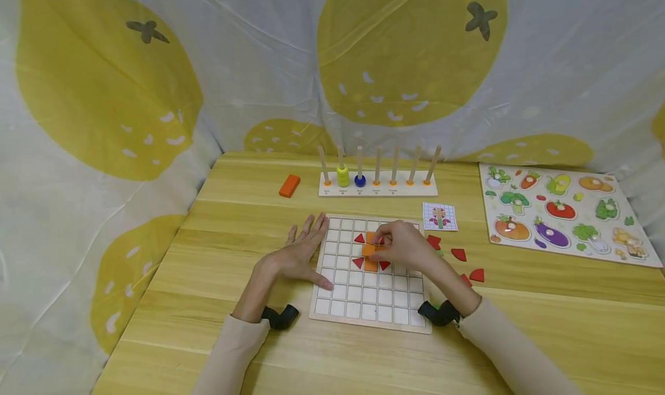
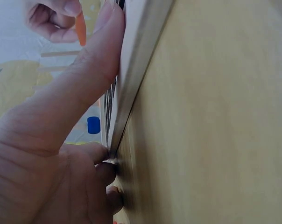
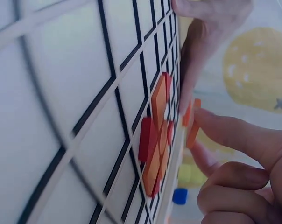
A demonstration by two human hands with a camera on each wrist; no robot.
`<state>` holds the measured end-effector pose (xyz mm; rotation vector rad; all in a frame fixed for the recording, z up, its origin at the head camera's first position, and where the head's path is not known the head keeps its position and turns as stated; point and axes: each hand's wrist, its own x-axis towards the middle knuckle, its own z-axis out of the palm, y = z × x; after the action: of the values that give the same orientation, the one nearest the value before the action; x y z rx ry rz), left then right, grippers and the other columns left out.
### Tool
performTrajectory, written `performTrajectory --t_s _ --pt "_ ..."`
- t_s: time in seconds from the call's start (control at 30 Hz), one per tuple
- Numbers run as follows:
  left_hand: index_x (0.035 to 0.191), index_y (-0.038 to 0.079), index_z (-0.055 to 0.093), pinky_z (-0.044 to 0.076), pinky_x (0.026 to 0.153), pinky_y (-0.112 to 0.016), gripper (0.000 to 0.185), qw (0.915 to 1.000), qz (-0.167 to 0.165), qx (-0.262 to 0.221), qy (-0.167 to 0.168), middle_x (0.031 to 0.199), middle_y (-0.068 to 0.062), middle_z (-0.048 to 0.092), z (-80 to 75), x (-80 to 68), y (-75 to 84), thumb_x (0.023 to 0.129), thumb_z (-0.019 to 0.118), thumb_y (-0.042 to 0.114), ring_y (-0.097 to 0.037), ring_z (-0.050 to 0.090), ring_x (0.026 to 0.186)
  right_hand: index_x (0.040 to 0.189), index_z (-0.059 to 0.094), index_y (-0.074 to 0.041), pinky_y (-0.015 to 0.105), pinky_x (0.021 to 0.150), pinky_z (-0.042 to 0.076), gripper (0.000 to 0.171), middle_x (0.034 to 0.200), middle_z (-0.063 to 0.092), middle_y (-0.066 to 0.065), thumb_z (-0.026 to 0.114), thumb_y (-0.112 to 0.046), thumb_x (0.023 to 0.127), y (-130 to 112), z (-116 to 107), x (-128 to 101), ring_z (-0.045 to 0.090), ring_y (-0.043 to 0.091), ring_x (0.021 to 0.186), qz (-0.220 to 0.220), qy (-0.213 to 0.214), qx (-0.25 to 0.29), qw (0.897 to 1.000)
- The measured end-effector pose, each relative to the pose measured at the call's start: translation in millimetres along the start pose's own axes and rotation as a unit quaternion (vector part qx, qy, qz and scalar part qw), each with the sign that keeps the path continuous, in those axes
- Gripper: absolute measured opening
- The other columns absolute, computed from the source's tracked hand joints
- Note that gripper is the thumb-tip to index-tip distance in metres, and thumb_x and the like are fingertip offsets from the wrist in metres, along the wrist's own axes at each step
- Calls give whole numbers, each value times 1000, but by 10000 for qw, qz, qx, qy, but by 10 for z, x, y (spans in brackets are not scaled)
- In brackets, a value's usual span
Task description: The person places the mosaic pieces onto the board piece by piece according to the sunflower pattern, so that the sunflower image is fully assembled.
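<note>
Pinching: orange tile is pinched by right hand above grid board middle | left hand laid flat, fingers spread, on board's left edge

Head view from above, wrist views skimming grid board closely

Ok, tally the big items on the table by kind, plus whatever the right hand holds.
grid board: 1
pattern card: 1
peg rack: 1
vegetable puzzle: 1
orange block: 1
orange tile in the grip of the right hand: 1
Total: 6
</note>
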<state>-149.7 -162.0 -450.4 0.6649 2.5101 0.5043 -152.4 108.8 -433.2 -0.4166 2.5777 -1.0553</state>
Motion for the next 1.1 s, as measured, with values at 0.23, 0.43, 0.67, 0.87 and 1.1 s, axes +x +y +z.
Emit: performTrajectory --t_s 0.23,0.43,0.67,0.87,1.1 --pt "153 11 -15 -9 118 -61 139 10000 11 -13 -2 162 -7 -21 -6 5 11 65 78 63 -31 -20 149 85 72 -13 25 51 32 25 60 49 -2 85 -29 71 -90 91 130 44 14 58 281 -58 -207 9994" --pt "153 12 -16 -10 118 -60 140 10000 -25 -19 -24 162 -6 -21 -8 8 11 64 79 63 -30 -21 149 87 73 -13 25 50 36 25 62 55 1 86 -27 70 -84 95 150 48 15 57 314 -82 -64 9995" --pt "153 12 -16 -9 118 -61 141 10000 -4 8 -1 162 -7 -21 1 14 -5 64 79 64 -31 -20 149 89 77 -15 25 49 34 20 64 58 2 85 -20 71 -51 98 163 44 15 55 204 -108 157 9996" --pt "153 12 -17 -9 118 -61 140 10000 7 21 -6 162 -7 -22 2 14 -4 64 79 64 -31 -20 149 88 77 -17 25 51 33 18 72 64 2 85 -20 72 -44 113 181 45 15 58 165 -75 97 9998" --pt "153 11 -16 -9 118 -61 140 10000 23 -4 11 162 -7 -21 -1 6 -8 65 79 63 -31 -21 149 88 78 -19 25 55 33 16 96 73 1 84 -19 72 -45 141 201 46 16 68 193 -58 181 9996"
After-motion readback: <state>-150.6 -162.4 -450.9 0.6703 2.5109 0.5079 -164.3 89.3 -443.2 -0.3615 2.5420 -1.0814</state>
